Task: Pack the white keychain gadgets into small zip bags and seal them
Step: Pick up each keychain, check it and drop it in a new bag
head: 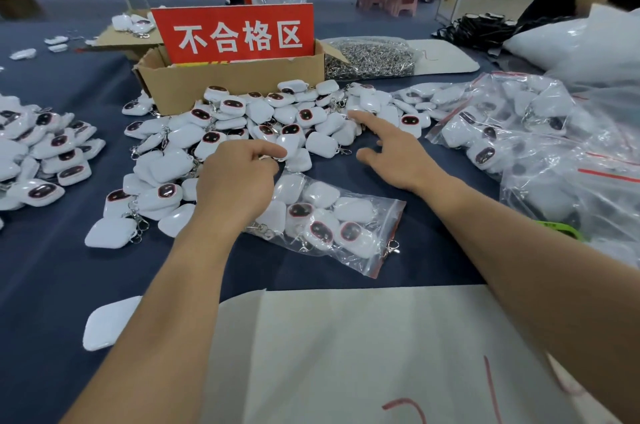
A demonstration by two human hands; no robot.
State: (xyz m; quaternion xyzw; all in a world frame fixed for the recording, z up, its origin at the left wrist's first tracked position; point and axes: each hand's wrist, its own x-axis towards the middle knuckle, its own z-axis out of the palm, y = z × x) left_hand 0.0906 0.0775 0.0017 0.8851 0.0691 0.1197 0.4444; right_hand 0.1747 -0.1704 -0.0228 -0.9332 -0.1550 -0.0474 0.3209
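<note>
While filled bags [502, 133] pile up right, many loose gadgets [242, 119] lie unpacked; right hand [391, 150] reaches open, left hand [239, 181] curls over a near bag [339, 216], grip unclear

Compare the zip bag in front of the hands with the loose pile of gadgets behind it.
The zip bag holds a few gadgets; the loose pile has many more. The bag's gadgets lie flat under clear plastic with a red strip; the pile's lie bare and heaped against the cardboard box. Both hold the same white gadgets with dark faces and metal clips.
</note>
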